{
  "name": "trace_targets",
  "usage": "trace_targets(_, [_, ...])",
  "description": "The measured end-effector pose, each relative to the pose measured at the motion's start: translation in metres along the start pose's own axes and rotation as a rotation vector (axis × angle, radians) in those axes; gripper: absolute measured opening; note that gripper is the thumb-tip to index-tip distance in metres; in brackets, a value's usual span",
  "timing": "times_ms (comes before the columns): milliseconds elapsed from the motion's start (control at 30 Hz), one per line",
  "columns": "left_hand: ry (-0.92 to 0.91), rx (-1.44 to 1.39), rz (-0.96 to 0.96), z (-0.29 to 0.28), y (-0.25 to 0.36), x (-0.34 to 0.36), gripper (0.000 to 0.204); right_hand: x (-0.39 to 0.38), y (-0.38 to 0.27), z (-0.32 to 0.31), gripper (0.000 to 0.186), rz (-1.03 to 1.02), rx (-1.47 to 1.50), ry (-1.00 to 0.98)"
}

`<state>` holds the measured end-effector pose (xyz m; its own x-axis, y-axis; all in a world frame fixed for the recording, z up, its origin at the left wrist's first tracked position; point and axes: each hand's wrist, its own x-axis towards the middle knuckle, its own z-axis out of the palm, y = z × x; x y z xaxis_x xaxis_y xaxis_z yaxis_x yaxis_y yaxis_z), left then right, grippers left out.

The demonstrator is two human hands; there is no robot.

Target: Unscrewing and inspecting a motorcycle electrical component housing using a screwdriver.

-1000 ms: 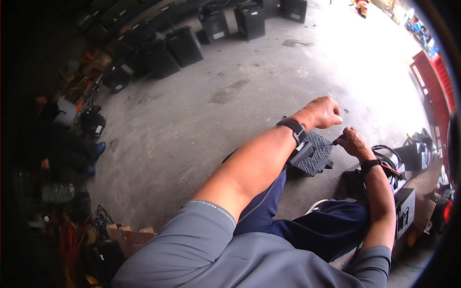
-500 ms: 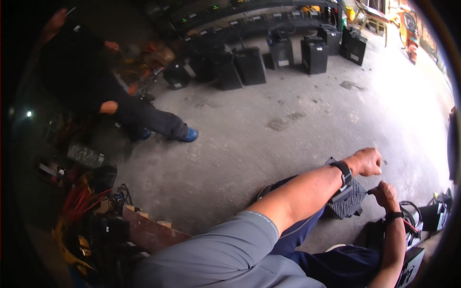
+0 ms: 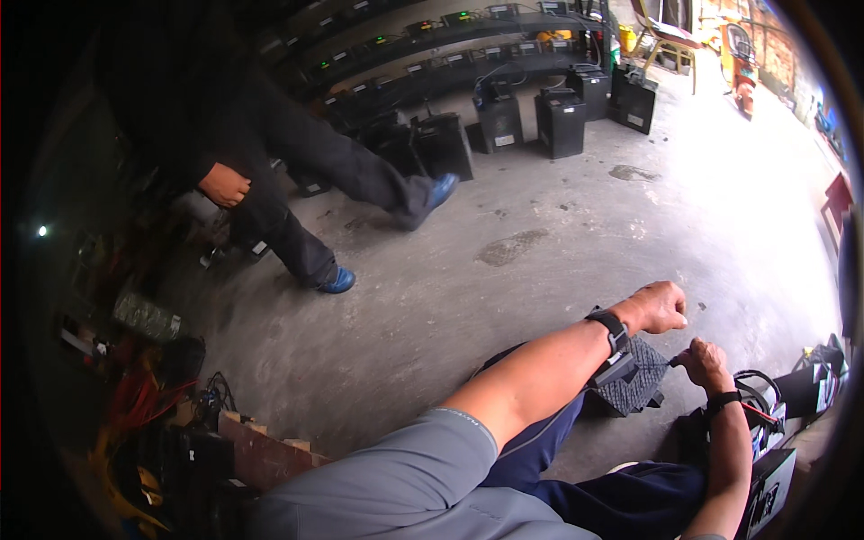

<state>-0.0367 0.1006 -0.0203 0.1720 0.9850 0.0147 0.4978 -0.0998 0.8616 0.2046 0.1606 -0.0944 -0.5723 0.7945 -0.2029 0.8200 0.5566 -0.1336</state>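
My left hand is closed, fingers curled, above the far side of a dark, rough-textured block between my knees. Whatever those fingers hold, if anything, is hidden. A black strap circles my left wrist. Just right of the block, my right hand is closed around a thin dark piece that points at the block. Too little of this piece shows to tell its kind. My left forearm covers part of the block.
A person in dark clothes and blue shoes walks at the left. Black box-shaped units stand before a rack with small lit devices. Cables and black cases lie at my right; a wooden piece lies lower left.
The person at the left has stepped to the right and closer. My view has shifted slightly, so my hands appear further left; both keep nearly the same pose.
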Motion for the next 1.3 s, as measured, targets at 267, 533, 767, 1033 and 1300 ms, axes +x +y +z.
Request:
trace_targets(267, [-0.024, -0.026, -0.009, 0.002, -0.003, 0.003, 0.032, 0.001, -0.005, -0.005, 0.021, 0.043, -0.087, -0.068])
trace_targets(533, [-0.035, -0.016, -0.021, 0.001, -0.002, 0.003, 0.031, 0.005, -0.001, 0.001, 0.020, 0.018, -0.043, -0.075])
trace_targets(767, [-0.039, -0.042, 0.023, 0.003, -0.006, 0.005, 0.030, 0.002, -0.002, -0.003, 0.018, 0.034, -0.024, -0.124])
trace_targets(1033, [-0.067, -0.081, -0.005, 0.002, -0.004, 0.004, 0.029, 0.002, -0.008, -0.010, 0.025, 0.057, -0.011, -0.131])
trace_targets(1300, [-0.079, -0.097, -0.058, 0.003, -0.005, 0.005, 0.028, -0.001, -0.012, -0.015, 0.029, 0.047, -0.027, -0.112])
